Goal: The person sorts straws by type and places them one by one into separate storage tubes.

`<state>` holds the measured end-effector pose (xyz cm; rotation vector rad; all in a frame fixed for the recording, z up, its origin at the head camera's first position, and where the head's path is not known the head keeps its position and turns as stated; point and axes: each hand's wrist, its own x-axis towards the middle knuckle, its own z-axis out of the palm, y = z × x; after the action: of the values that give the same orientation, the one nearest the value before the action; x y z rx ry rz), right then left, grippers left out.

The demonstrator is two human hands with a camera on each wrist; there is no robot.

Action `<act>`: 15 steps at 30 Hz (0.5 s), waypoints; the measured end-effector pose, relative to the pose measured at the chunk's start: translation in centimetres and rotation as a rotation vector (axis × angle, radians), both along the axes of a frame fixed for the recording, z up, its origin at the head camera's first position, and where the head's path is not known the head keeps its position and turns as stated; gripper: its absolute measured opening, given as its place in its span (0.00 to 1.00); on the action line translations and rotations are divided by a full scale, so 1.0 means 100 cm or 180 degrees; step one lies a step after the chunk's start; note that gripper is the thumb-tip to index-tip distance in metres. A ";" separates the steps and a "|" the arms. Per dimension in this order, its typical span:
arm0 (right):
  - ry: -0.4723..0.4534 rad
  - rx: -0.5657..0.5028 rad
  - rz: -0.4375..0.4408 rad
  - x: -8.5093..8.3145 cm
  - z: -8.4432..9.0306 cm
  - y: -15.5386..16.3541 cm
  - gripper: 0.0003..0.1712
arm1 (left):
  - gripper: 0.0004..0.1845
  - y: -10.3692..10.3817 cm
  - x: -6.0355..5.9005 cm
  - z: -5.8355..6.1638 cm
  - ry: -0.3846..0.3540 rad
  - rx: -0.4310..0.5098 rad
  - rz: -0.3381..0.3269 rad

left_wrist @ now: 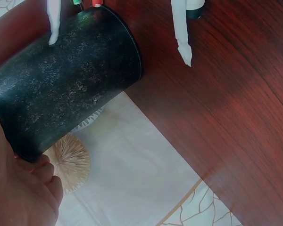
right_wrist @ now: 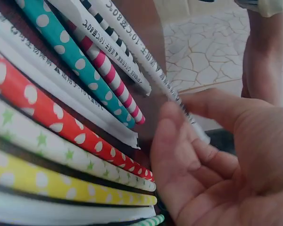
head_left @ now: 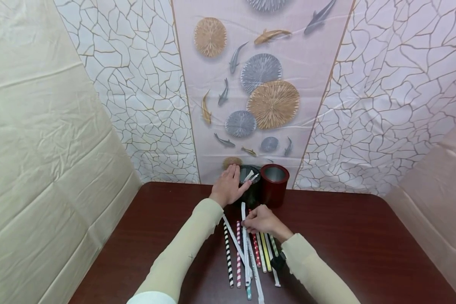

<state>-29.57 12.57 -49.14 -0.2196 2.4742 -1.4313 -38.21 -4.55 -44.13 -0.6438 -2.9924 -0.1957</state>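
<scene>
paper-wrapped straw (right_wrist: 172,92) lies pinched in the right hand (head_left: 263,221), its long axis pointing toward the black cup (head_left: 249,185) just beyond; left hand (head_left: 228,185) steadies that cup.

Surface: dark red-brown table (head_left: 365,253)
On it: patterned straws (head_left: 247,253) – fanned near the front; black cup (head_left: 251,185), red cup (head_left: 274,185) – at the back

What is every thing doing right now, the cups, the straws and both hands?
black cup: upright, open top, wrapped straws inside, gripped at its side.
red cup: upright, open top, untouched.
straws: lying flat in a row on the table.
white wrapped straw: pinched at one end.
left hand: holding the black cup.
right hand: pinching the white wrapped straw.
</scene>
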 end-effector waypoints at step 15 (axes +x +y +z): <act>0.0373 -0.0267 0.0258 0.017 0.029 0.041 0.14 | 0.47 0.000 -0.001 0.000 0.0026 0.0056 -0.0025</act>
<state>-27.87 16.68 -46.22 -0.4276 2.4671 -1.5305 -38.33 -4.51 -44.15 -0.6529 -2.9775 -0.2189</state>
